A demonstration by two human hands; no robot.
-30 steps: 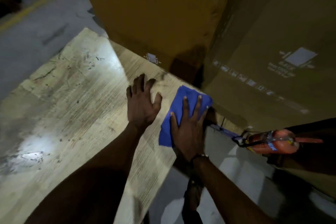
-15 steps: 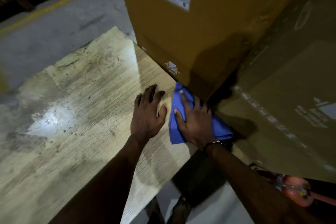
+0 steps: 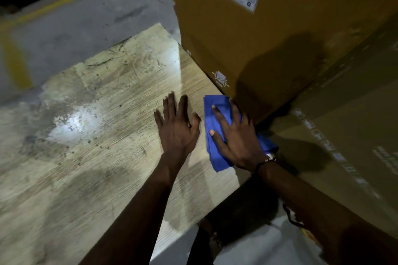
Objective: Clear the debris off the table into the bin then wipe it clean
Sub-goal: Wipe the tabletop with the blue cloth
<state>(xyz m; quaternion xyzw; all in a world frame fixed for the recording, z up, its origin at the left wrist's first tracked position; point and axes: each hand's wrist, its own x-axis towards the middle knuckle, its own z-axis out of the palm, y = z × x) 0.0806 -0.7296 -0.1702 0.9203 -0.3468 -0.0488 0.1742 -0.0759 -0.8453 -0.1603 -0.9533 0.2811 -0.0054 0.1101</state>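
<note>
A worn, scratched wooden table (image 3: 90,127) fills the left and centre of the view, with small dark specks and a pale glare patch on it. My right hand (image 3: 237,135) presses flat on a blue cloth (image 3: 217,155) at the table's right edge, fingers spread and straight. Flat on the bare wood just left of the cloth rests my left hand (image 3: 176,127), fingers straight. No bin is in view.
A tall brown cardboard box (image 3: 247,38) with a white label stands against the table's far right edge, right beside the cloth. A second large box (image 3: 344,131) stands to the right. Grey concrete floor (image 3: 75,19) with yellow lines lies beyond the table.
My right hand has slid the blue cloth along the table's right edge toward the cardboard box. The left hand stays flat on the wood beside it. The view has shifted left.
</note>
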